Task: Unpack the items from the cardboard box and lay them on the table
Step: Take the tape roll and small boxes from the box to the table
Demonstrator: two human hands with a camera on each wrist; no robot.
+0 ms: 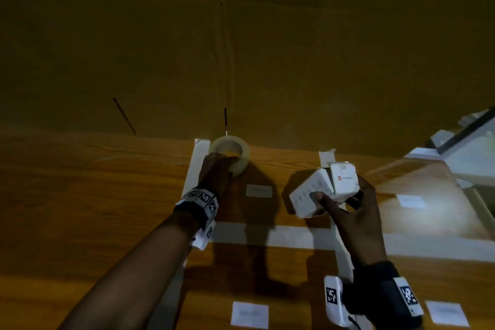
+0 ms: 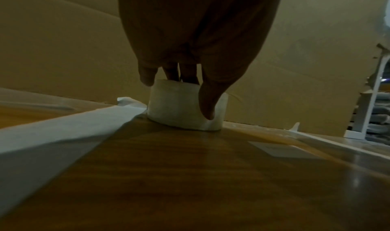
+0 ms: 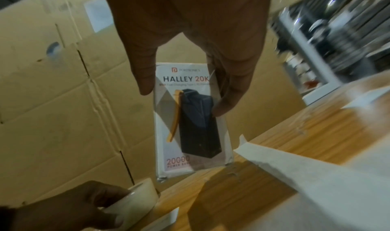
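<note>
On table (image 1: 80,195), hands hold tape roll (image 1: 230,150), boxes (image 1: 324,190).

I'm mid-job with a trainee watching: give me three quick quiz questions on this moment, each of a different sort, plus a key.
1. True or false: the tape roll stands on the wooden table.
2. Which hand grips the power bank boxes? A) left hand B) right hand
3. Fill in: the box front in the right wrist view reads HALLEY ___.

Key: 1 true; 2 B; 3 20K
</note>
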